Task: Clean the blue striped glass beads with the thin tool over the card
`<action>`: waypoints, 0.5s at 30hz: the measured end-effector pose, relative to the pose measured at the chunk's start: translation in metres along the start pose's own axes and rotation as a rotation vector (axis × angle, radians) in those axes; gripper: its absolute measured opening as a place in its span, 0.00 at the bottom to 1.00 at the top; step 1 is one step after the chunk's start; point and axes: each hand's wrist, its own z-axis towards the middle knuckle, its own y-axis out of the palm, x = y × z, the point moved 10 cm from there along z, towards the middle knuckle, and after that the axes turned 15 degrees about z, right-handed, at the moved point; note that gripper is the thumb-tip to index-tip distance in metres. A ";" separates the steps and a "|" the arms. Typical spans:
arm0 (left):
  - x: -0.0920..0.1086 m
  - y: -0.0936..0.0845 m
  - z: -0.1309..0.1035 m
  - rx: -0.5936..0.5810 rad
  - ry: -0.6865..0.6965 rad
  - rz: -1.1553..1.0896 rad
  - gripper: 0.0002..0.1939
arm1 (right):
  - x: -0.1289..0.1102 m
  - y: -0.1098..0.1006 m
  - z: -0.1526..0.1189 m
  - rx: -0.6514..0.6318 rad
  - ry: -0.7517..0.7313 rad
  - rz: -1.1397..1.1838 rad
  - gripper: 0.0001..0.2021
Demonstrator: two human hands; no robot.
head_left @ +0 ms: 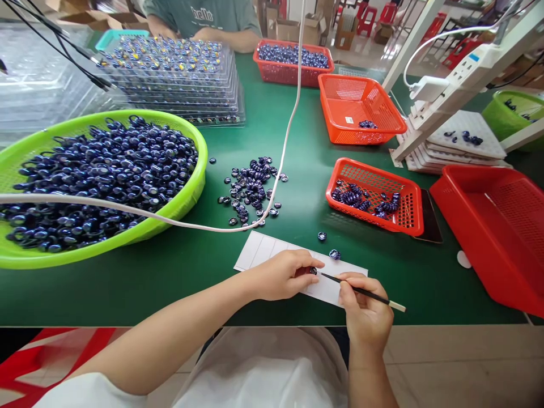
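The left hand (287, 276) holds a small dark piece (313, 271) clamped between thumb and fingertips, above a white ruled sheet (263, 249) on the green table (280, 136). The right hand (368, 309) has its fingers closed on a thin black brush (365, 292), its tip at the piece. Two dark blue pieces (335, 254) lie near the left hand; a loose pile (255, 184) lies beyond the sheet, right of a lime-green basket (198, 170).

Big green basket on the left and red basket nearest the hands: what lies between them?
A loose scatter of shiny dark pieces, with a white cable looping across, then bare green table up to the red basket. The head view shows this.
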 end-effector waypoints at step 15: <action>0.002 -0.001 0.000 0.008 0.002 -0.010 0.18 | -0.001 0.004 0.000 -0.045 -0.006 0.013 0.05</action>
